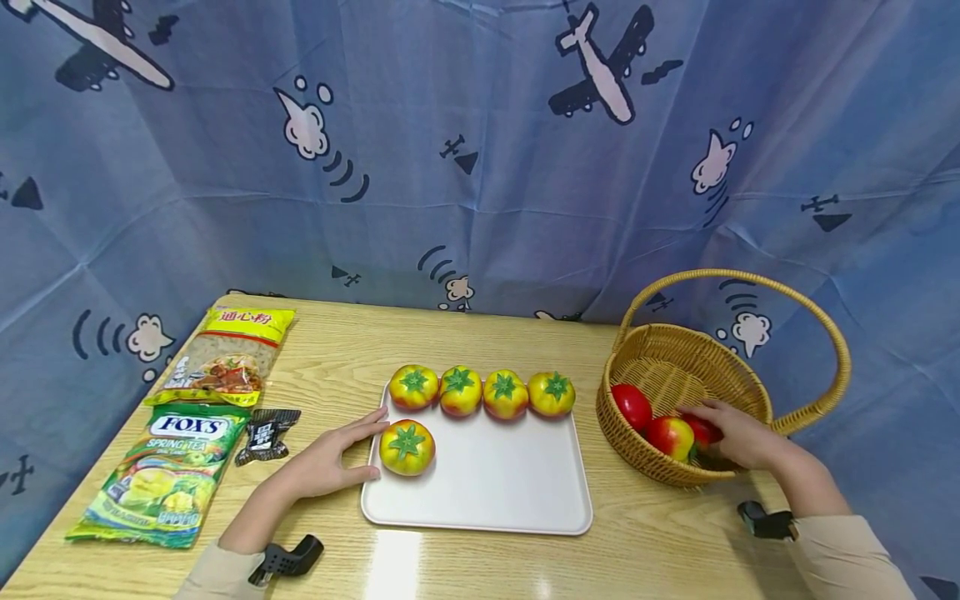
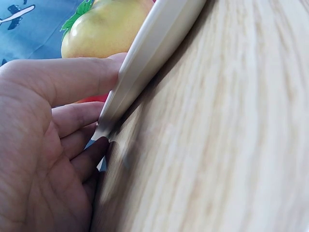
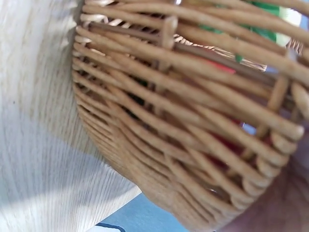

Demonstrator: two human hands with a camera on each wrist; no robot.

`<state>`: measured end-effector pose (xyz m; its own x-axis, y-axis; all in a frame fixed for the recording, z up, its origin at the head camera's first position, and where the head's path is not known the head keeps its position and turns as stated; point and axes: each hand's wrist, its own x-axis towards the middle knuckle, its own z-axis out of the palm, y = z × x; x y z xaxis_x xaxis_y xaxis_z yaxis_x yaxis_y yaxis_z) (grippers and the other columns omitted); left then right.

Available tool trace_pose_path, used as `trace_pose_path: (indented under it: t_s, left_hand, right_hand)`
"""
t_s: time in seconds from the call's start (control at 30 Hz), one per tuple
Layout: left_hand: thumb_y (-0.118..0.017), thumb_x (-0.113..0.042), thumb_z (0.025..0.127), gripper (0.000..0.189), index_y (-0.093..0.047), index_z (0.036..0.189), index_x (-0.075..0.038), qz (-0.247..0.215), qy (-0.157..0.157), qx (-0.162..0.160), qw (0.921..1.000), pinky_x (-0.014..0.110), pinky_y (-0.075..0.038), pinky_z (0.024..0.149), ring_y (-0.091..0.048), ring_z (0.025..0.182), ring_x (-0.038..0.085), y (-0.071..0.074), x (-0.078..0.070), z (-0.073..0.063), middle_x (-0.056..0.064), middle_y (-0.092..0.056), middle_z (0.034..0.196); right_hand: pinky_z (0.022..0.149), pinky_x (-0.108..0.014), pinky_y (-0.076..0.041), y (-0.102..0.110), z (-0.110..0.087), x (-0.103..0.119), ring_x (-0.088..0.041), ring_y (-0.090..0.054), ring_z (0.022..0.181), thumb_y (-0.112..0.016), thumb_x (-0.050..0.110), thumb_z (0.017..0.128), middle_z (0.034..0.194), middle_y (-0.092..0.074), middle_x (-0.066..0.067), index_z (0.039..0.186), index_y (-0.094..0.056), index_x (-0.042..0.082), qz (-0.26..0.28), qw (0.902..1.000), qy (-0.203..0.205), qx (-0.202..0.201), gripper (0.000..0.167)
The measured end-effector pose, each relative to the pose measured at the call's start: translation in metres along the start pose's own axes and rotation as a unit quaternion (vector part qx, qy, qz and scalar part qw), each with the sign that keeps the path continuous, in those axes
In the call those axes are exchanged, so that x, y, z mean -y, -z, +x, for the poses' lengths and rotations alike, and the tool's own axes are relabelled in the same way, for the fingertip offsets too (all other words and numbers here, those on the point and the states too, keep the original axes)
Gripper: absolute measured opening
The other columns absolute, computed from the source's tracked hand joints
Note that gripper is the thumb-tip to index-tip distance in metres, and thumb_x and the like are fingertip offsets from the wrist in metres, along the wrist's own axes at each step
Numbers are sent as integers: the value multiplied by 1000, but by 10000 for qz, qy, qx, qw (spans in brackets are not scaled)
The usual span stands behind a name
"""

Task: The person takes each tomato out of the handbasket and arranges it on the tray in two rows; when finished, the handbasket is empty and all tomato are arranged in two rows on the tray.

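Observation:
My left hand (image 1: 326, 462) is at the left edge of a white tray (image 1: 510, 483), thumb and fingers spread apart. In the left wrist view its thumb (image 2: 91, 77) and fingertips touch the tray's rim. A yellow-red, tomato-like fruit (image 1: 407, 447) with a green star-shaped top sits just inside that edge. Several similar fruits (image 1: 506, 394) form a row along the tray's far side. My right hand (image 1: 738, 433) reaches into a wicker basket (image 1: 626, 433), fingers curved over a red fruit (image 1: 699, 431); the thumb is hidden. Beside it lie a red-yellow fruit (image 1: 670, 437) and another red one (image 1: 632, 406).
Left of the tray lie a green Fox's candy bag (image 1: 168, 475), a yellow-topped pasta bag (image 1: 228, 354) and a small dark wrapped packet (image 1: 266, 435). The basket's tall handle (image 1: 832, 342) arches above its right side. A blue printed curtain (image 1: 480, 208) hangs behind the wooden table (image 1: 345, 342).

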<state>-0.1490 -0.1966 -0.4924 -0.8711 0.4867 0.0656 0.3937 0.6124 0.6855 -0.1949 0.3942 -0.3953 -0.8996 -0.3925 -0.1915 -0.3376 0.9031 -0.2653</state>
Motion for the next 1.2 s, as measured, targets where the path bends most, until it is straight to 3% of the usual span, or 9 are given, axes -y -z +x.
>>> trace_pose_path:
  t_s: [0.43, 0.6, 0.83, 1.1, 1.2]
  left_hand:
    - [-67, -43, 85, 66, -48, 140, -13, 22, -20, 5, 10000, 54, -31, 110, -33, 139, 35, 0, 0, 0, 6, -32, 154]
    - [-67, -43, 85, 66, -48, 140, -13, 30, -18, 3, 10000, 55, -31, 110, -33, 139, 35, 0, -1, 0, 7, -32, 154]
    - [-67, -42, 85, 66, -47, 141, -12, -43, 33, 25, 10000, 55, -31, 109, -33, 138, 36, 0, -2, -1, 8, -31, 154]
    - [-66, -43, 85, 66, -48, 140, -13, 37, -15, -5, 10000, 54, -31, 110, -33, 139, 35, 0, -1, -1, 7, -32, 154]
    - [-66, -44, 85, 66, -48, 140, -13, 52, -14, 1, 10000, 54, -31, 110, -33, 139, 35, 0, -1, 0, 6, -32, 154]
  right_hand:
    - [84, -65, -43, 4, -1, -2, -54, -49, 104, -65, 2, 82, 120, -47, -38, 124, -57, 0, -80, 9981, 343, -510, 42]
    - [79, -63, -46, 10, -1, -1, -52, -51, 99, -67, 6, 82, 119, -47, -37, 126, -54, 3, -65, 9961, 174, -865, 46]
    - [77, -62, -45, 18, -2, 1, -50, -47, 104, -67, 6, 83, 123, -45, -33, 127, -53, 1, 277, 9923, 79, -1205, 47]
    - [70, -44, -49, 23, -2, 4, -43, -50, 100, -65, 9, 87, 122, -48, -28, 129, -50, -1, 743, 9858, 354, -1464, 45]
    - [72, -30, -48, 23, -2, 5, -26, -49, 103, -62, 9, 89, 124, -49, -25, 132, -48, 0, 815, 9827, 461, -1597, 46]
